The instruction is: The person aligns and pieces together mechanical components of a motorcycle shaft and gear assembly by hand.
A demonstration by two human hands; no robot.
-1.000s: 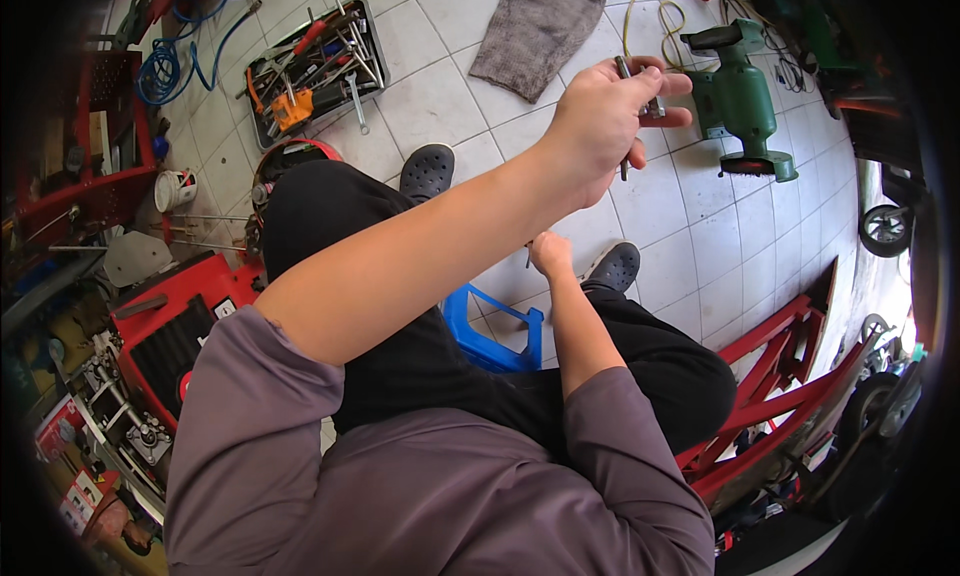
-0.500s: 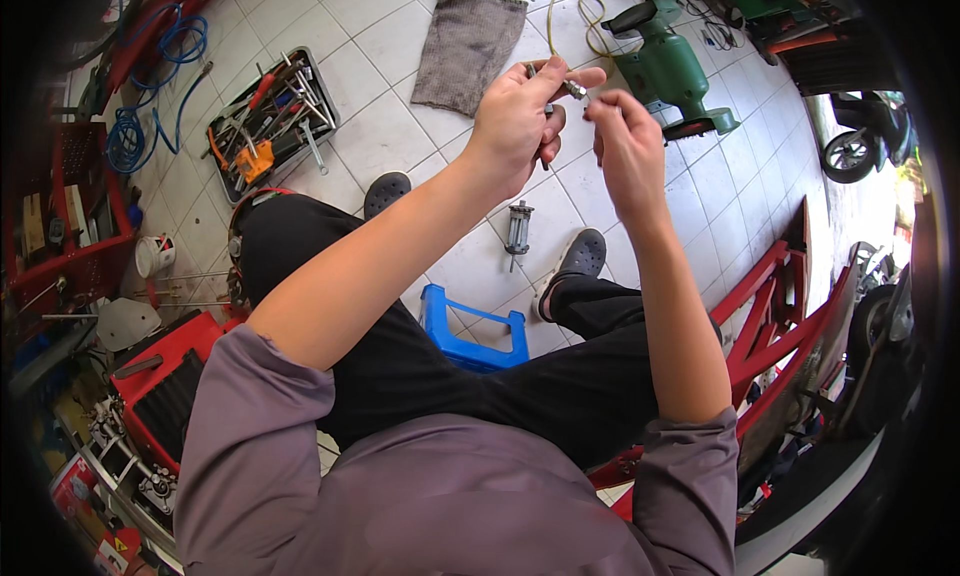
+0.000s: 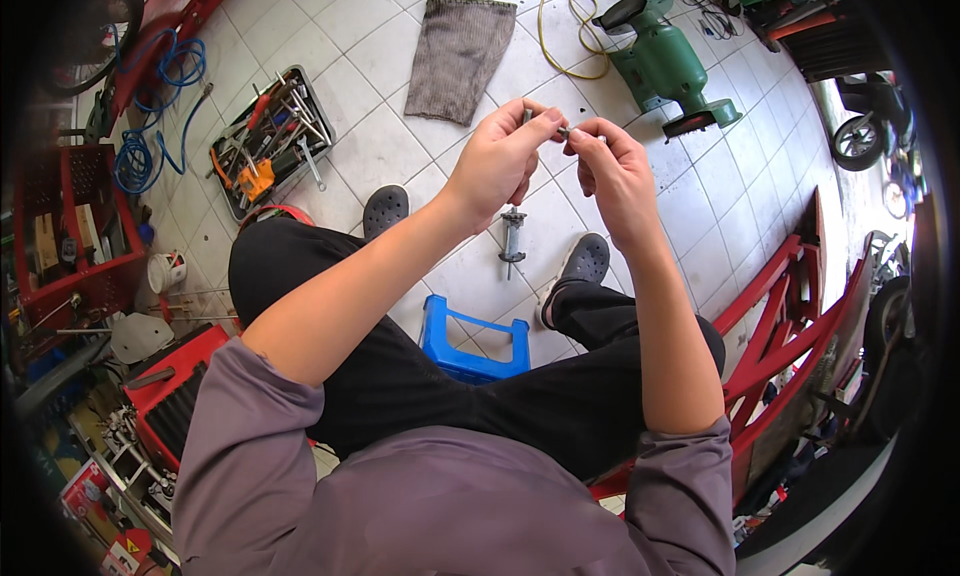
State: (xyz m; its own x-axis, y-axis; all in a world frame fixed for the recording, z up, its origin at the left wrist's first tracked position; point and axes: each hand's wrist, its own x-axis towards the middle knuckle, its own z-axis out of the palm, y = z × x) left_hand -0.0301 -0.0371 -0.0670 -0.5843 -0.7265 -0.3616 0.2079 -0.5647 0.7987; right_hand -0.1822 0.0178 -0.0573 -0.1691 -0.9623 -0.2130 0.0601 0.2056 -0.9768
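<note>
My left hand is closed around a small metal part, most of which its fingers hide. A thin dark piece also shows at the top of that hand. Close on the right, my right hand is closed, thumb and fingertips pinched at the part's end. Both hands are raised over the tiled floor. Below and between them, a grey cylindrical metal assembly with a thin rod at its near end stands or lies on the tiles; which, I cannot tell.
A blue plastic stool stands between my legs. To the left lie a tray of hand tools and a blue hose. Ahead are a grey cloth and a green bench grinder. Red metal framing runs along the right.
My right hand has come closer to the left, its fingertips now meeting the small metal part. More of that part is hidden than before. The whole view has shifted slightly.
</note>
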